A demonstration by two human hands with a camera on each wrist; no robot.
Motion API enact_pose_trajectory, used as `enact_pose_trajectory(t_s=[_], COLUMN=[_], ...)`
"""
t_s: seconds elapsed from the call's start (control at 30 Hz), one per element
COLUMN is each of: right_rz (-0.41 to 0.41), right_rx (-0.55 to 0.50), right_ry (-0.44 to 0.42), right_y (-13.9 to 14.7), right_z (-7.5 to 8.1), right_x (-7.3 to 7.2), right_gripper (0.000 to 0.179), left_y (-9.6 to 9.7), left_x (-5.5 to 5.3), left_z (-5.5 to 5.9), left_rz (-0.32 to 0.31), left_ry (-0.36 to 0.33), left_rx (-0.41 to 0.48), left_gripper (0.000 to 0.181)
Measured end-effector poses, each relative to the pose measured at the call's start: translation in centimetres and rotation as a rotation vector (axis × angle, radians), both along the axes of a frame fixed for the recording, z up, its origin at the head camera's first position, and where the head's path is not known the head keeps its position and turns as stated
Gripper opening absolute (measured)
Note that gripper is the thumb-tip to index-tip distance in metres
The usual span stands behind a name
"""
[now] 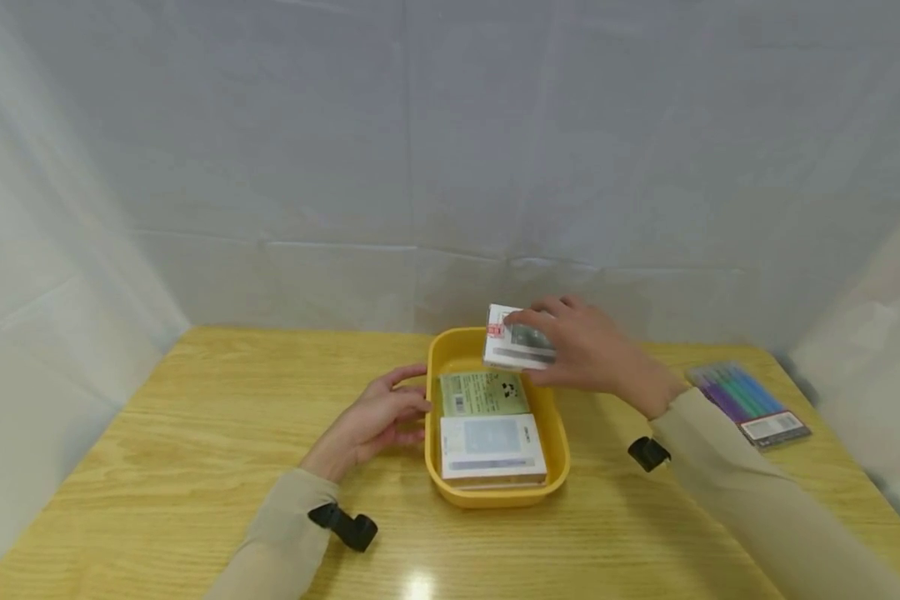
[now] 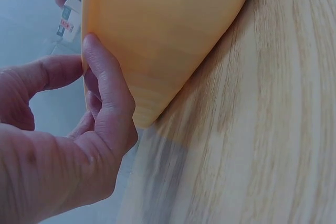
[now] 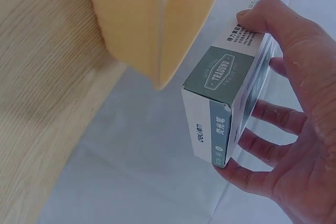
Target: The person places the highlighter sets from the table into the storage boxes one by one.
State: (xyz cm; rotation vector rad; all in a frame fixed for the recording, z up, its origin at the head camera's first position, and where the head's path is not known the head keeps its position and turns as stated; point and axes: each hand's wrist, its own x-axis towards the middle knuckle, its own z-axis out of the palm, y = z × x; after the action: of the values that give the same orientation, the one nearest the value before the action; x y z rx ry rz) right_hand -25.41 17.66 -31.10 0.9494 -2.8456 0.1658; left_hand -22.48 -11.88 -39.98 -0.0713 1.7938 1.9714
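Observation:
My right hand [image 1: 588, 350] grips a small white and grey-green deli highlighter box [image 3: 215, 90], held above the far right part of a yellow plastic basket [image 1: 461, 498]. In the right wrist view the thumb lies on one edge of the box and the fingers on the opposite side. At the basket's left side, my left hand [image 1: 375, 417] pinches the rim, as the left wrist view shows with thumb and index finger at its edge. Inside the basket are a green packet [image 1: 487, 393] with a panda picture and, nearer, a white box [image 1: 491, 450].
A clear pack of coloured pens [image 1: 750, 402], purple to blue, lies at the right of the wooden table [image 1: 270, 417]. Pale sheeting [image 1: 420, 167] hangs behind the table and at both sides.

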Motion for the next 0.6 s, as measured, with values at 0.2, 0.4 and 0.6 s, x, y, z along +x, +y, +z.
enact_pose_trajectory(t_s=[0.2,0.4,0.6], right_rz=[0.025,0.046,0.056], right_rx=[-0.005,0.009,0.034], right_ry=[-0.034,-0.072,-0.119], right_y=[-1.8,-3.1,-4.1], right_z=[0.4,0.3,0.2], right_x=[-0.4,-0.8,-1.1], right_gripper=[0.066,0.066,0.067], left_y=[0.0,0.0,-0.2], left_x=[0.0,0.0,0.1], left_z=[0.1,0.2,0.2], left_rz=[0.007,0.007,0.001], left_ry=[-0.006,-0.008,0.0], left_rx=[-0.001,-0.008,-0.013], left_gripper=[0.063,0.063,0.063])
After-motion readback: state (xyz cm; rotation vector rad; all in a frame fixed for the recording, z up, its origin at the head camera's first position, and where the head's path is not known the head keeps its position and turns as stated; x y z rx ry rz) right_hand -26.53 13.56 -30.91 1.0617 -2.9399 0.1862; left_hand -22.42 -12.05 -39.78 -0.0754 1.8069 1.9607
